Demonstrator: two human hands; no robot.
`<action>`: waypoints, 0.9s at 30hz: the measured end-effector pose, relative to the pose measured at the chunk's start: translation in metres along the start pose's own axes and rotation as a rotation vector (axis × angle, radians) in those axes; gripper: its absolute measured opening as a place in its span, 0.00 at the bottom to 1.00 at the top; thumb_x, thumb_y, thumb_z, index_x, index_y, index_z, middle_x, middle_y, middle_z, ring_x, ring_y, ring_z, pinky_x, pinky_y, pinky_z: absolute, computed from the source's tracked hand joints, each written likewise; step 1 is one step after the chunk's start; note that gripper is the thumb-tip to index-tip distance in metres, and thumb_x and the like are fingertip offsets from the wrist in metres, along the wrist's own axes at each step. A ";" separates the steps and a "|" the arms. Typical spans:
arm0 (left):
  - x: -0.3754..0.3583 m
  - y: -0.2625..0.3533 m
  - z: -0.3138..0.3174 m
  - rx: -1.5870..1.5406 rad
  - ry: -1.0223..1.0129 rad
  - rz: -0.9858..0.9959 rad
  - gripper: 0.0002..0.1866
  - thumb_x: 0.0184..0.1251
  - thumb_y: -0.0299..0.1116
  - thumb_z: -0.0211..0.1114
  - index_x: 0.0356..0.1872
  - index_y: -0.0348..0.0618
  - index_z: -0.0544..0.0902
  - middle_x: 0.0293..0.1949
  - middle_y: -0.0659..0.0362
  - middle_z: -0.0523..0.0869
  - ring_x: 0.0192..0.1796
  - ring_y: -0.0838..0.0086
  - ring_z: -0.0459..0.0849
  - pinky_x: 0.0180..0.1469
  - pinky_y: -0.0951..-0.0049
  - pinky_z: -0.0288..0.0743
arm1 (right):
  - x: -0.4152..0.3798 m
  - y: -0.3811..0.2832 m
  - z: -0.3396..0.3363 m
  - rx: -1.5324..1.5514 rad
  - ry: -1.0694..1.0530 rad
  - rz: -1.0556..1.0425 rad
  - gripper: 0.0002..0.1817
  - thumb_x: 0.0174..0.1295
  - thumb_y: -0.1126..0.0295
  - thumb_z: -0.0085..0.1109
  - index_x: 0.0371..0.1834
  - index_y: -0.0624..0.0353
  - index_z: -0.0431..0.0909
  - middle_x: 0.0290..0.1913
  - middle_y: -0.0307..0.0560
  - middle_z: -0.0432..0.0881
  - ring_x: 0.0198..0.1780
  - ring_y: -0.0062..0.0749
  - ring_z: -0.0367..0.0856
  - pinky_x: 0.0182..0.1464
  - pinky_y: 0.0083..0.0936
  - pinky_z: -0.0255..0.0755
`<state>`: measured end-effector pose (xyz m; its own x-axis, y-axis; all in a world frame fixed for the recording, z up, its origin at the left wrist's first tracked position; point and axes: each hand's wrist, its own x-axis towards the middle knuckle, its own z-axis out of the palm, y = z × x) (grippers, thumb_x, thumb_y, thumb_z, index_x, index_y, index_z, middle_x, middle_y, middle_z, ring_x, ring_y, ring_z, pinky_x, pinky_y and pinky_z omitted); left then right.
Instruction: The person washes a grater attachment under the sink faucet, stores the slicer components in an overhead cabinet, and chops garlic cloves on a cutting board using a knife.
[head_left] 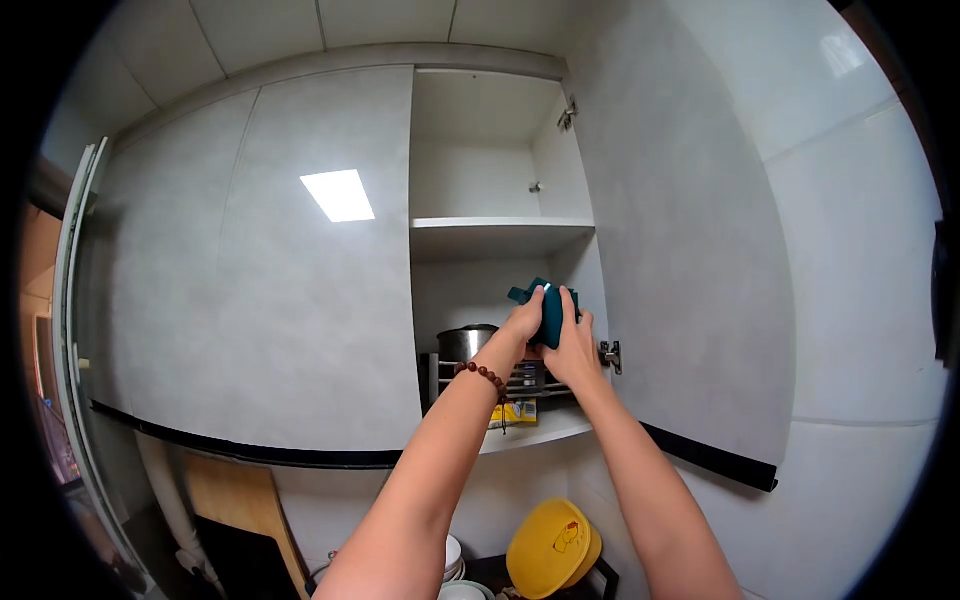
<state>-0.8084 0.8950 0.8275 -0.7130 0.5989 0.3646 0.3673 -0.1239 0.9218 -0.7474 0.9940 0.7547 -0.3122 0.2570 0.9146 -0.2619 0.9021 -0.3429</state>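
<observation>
Both my hands reach into the open wall cabinet (505, 245), at the level below its middle shelf. Between them is a dark teal object (551, 322) with flap-like corners at its top; its exact kind does not show. My left hand (526, 320), with a beaded bracelet at the wrist, is closed on its left side. My right hand (572, 350) grips it from the right and below. Just left of my hands a steel pot (466, 343) stands by a metal rack (440, 375). A yellow packet (515, 413) lies under the rack, partly hidden by my left forearm.
The cabinet door (690, 260) stands open on the right, against the tiled wall. Another grey door (320, 300) is closed on the left. Below are a yellow basin (550, 550), white bowls (455, 560) and a wooden board (240, 500).
</observation>
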 end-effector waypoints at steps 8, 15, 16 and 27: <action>0.042 -0.039 -0.012 0.310 0.054 0.043 0.33 0.84 0.55 0.49 0.74 0.37 0.69 0.70 0.46 0.75 0.67 0.59 0.79 0.65 0.55 0.77 | 0.020 0.034 0.021 -0.065 -0.096 0.096 0.57 0.51 0.70 0.80 0.82 0.41 0.51 0.65 0.71 0.67 0.58 0.78 0.79 0.60 0.56 0.78; 0.059 -0.058 -0.022 0.623 0.091 0.172 0.28 0.82 0.45 0.56 0.70 0.31 0.75 0.57 0.47 0.85 0.55 0.63 0.84 0.55 0.65 0.79 | 0.018 0.052 0.031 -0.346 -0.177 0.130 0.40 0.57 0.62 0.78 0.70 0.55 0.63 0.57 0.65 0.78 0.59 0.65 0.83 0.60 0.49 0.80; 0.061 -0.062 -0.024 0.707 0.119 0.211 0.29 0.81 0.44 0.57 0.70 0.30 0.75 0.57 0.46 0.85 0.55 0.63 0.84 0.55 0.66 0.79 | 0.014 0.052 0.030 -0.405 -0.182 0.106 0.36 0.58 0.61 0.77 0.65 0.57 0.66 0.56 0.64 0.80 0.59 0.63 0.83 0.60 0.47 0.80; 0.014 -0.062 -0.015 0.800 0.231 0.224 0.24 0.76 0.42 0.62 0.63 0.33 0.83 0.58 0.41 0.88 0.62 0.52 0.86 0.68 0.62 0.75 | 0.003 0.055 0.014 -0.372 -0.191 0.051 0.24 0.64 0.64 0.70 0.58 0.62 0.73 0.52 0.65 0.83 0.57 0.61 0.85 0.58 0.50 0.82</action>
<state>-0.8503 0.8989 0.7774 -0.6451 0.4398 0.6248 0.7623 0.4264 0.4869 -0.7758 1.0391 0.7354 -0.4893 0.2672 0.8302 0.0949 0.9626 -0.2539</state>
